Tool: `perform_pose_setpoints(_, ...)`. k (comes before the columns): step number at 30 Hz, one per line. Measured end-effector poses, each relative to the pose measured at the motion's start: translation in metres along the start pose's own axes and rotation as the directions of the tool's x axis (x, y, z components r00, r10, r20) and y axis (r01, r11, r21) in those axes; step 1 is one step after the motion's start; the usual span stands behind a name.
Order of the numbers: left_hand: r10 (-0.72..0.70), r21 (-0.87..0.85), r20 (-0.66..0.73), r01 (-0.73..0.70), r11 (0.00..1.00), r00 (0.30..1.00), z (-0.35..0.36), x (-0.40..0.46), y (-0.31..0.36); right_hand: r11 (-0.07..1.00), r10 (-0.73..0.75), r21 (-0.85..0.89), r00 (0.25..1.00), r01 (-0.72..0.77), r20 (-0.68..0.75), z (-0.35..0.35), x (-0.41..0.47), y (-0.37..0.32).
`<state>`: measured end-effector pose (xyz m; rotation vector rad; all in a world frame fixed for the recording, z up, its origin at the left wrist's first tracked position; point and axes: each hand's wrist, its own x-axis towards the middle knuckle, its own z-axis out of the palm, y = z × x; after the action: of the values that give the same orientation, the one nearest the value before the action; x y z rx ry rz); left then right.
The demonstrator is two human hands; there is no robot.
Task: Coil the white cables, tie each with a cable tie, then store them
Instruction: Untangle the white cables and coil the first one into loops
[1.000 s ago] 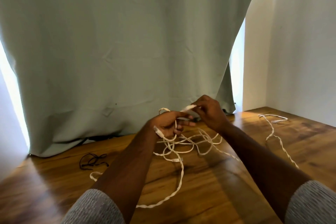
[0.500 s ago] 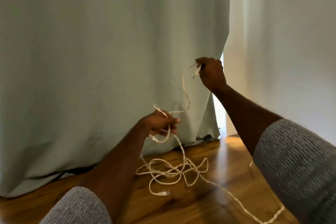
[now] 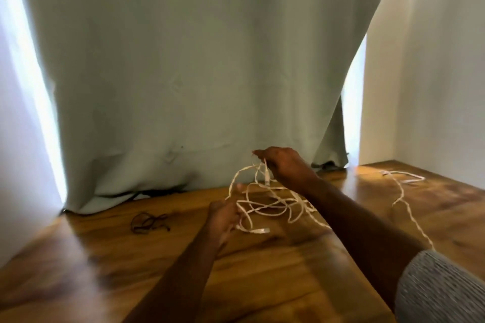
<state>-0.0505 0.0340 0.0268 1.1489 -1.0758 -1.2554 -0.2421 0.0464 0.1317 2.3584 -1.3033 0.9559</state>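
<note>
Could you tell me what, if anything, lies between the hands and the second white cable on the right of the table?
Nothing visible: bare wooden table separates the right hand from the loose white cable. Both hands already hold the tangled white cable.

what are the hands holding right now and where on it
Both hold the same tangled white cable. The right hand pinches raised strands near one end; the left hand grips loops at the tangle's left edge.

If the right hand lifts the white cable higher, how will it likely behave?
Probably floppy: the white cable sags in loose loops below the right hand. Likely light, since a pinch holds it. Apt to snag, as its loops cross near the left hand.
</note>
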Motion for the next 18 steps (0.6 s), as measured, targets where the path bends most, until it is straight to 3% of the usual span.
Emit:
perform_pose_setpoints(2, 0.03, -0.201, -0.055, -0.041, 0.979, 0.998, -0.009, -0.004, 0.002, 0.998, -0.011, 0.066, 1.0, 0.012, -0.016, 0.015, -0.005, -0.008)
perform_pose_setpoints(3, 0.063, -0.208, -0.111, -0.085, 0.974, 0.992, -0.012, -0.006, 0.004, 0.995, -0.003, 0.102, 1.0, 0.006, -0.024, 0.02, -0.006, -0.013)
perform_pose_setpoints(7, 0.318, 0.033, -0.32, -0.325, 0.945, 0.892, -0.026, -0.017, -0.002, 0.977, -0.051, 0.206, 0.999, 0.046, 0.02, 0.036, -0.004, -0.024)
perform_pose_setpoints(9, 0.366, 0.024, -0.225, -0.371, 0.928, 0.903, -0.029, -0.027, 0.003, 0.978, -0.126, 0.178, 0.99, 0.112, 0.07, 0.046, -0.003, -0.032)
perform_pose_setpoints(11, 0.342, 0.015, 0.005, -0.342, 0.939, 0.94, -0.029, -0.034, 0.012, 0.971, -0.187, 0.17, 0.978, 0.171, 0.087, 0.055, 0.0, -0.044)
perform_pose_setpoints(13, 0.325, 0.048, 0.167, -0.337, 0.94, 0.931, -0.028, -0.034, 0.015, 0.967, -0.235, 0.133, 0.964, 0.219, 0.12, 0.062, 0.004, -0.056)
perform_pose_setpoints(16, 0.27, -0.119, 0.215, -0.249, 0.961, 0.939, -0.032, -0.032, 0.013, 0.965, -0.212, 0.201, 0.955, 0.17, 0.208, 0.065, 0.01, -0.066)
perform_pose_setpoints(18, 0.229, -0.21, 0.216, -0.183, 0.96, 0.949, -0.041, -0.031, 0.016, 0.952, -0.137, 0.284, 0.99, 0.118, 0.046, 0.059, 0.014, -0.067)
